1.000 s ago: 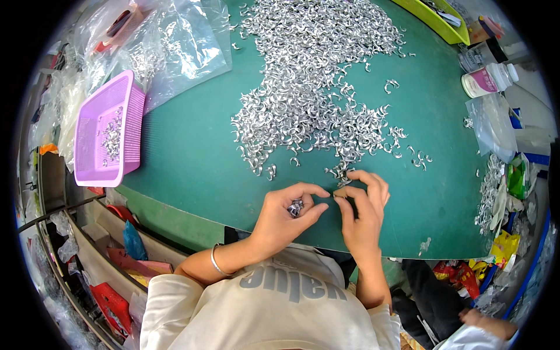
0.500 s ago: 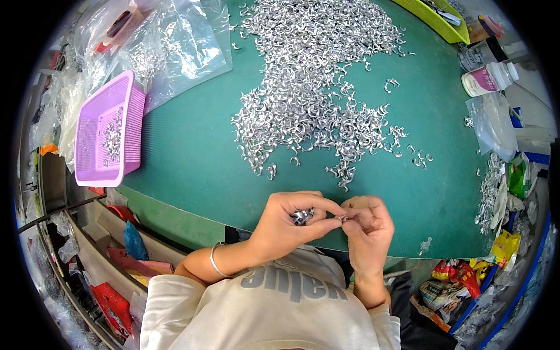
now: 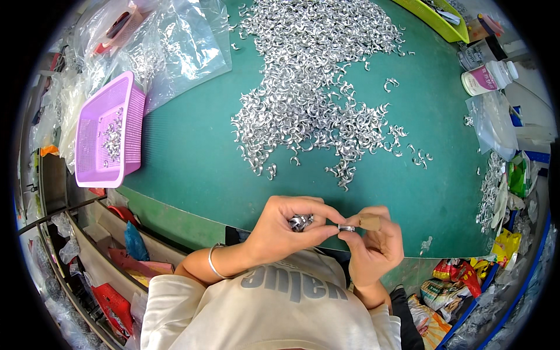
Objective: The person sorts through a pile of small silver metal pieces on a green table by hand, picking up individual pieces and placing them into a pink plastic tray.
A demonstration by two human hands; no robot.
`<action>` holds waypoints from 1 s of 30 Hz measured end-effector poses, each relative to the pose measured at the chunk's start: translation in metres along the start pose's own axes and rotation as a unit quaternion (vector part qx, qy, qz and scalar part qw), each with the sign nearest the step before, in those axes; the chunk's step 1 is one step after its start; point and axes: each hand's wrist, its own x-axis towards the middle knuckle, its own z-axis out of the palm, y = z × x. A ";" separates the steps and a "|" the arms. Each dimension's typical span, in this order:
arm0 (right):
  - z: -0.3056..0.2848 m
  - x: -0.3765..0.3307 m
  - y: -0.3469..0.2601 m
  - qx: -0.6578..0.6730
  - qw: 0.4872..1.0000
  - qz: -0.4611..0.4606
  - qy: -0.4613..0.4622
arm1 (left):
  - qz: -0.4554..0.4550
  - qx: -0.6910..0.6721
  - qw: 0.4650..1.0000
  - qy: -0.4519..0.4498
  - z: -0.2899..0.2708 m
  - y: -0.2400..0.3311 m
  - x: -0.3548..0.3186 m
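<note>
Right now, near the heap of silver clips (image 3: 315, 99), I pinch one small metal ring (image 3: 346, 228) between both hands' fingertips, left hand (image 3: 286, 230) cupping more pieces (image 3: 300, 221), right hand (image 3: 373, 245) closed on the ring, which I judge wants careful seating next.

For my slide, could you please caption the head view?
Both hands, left and right, pinch one small metal ring near a heap.

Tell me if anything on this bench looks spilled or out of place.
Nothing looks damaged. The small metal pieces lie in a loose heap on the green mat, with a few strays scattered off its right edge. The pink basket overhangs the mat's left edge.
</note>
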 end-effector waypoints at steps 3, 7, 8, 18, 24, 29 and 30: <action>0.000 0.002 0.000 0.011 1.000 -0.004 -0.014 | 0.035 0.033 0.999 0.001 0.001 0.000 -0.002; -0.001 0.001 0.001 0.085 0.995 0.042 -0.019 | 0.079 0.068 0.995 -0.001 0.002 0.000 -0.005; -0.001 0.000 0.002 0.095 0.994 0.045 -0.016 | 0.085 0.071 0.994 -0.003 0.002 0.000 -0.005; -0.002 -0.001 0.005 0.101 0.994 0.024 -0.019 | 0.109 0.080 0.991 0.001 0.005 -0.001 -0.006; -0.009 0.010 0.012 0.026 0.998 0.053 -0.013 | 0.095 0.172 0.963 0.186 -0.034 0.021 -0.011; -0.039 0.032 0.016 -0.307 0.949 0.014 -0.064 | 0.236 0.379 0.645 0.620 -0.174 0.071 -0.045; -0.031 0.037 0.017 -0.350 0.931 -0.020 -0.098 | 0.238 0.442 0.591 0.632 -0.208 0.076 -0.058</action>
